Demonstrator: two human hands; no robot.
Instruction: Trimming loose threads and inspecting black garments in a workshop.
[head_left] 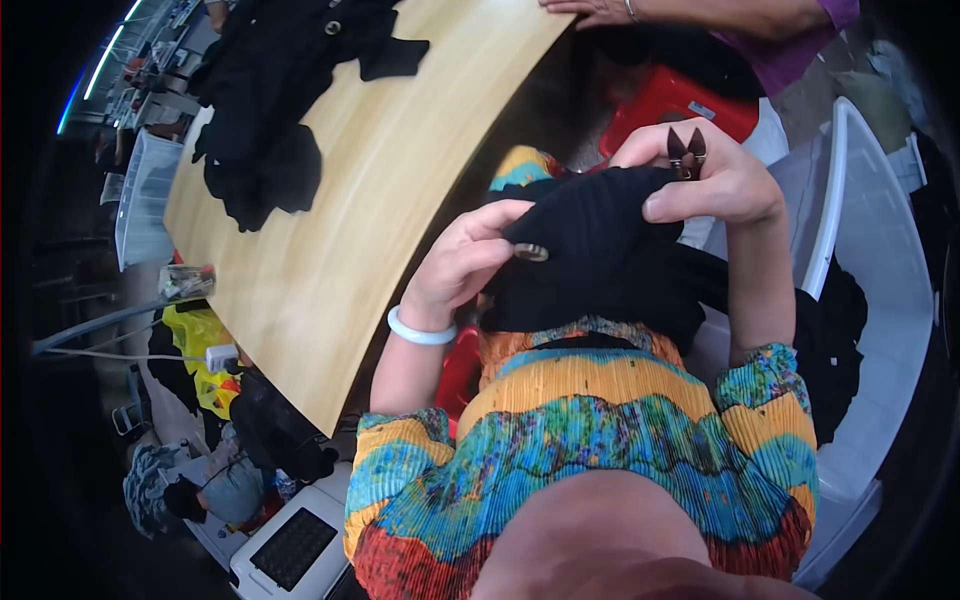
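Observation:
A black garment point(590, 255) lies bunched across my lap, with its upper part raised between my hands. My left hand point(455, 262) is closed on its left edge, fingers and thumb pinching the cloth beside a light-rimmed round button point(531, 253). The garment's upper right edge is gripped by my right hand point(722, 180), thumb on the front and fingers behind. Small dark thread snips point(686, 155) also sit in that hand, with two pointed blades sticking up above the fingers. Part of the snips is hidden by the hand.
At my left is a wooden table point(400, 170) bearing black garments point(260, 120). Across from me, another person's hand point(590, 10) rests on its edge. A red plastic stool point(670, 110) stands ahead. A large translucent bin point(880, 310), with black cloth point(835, 350) inside, is at my right.

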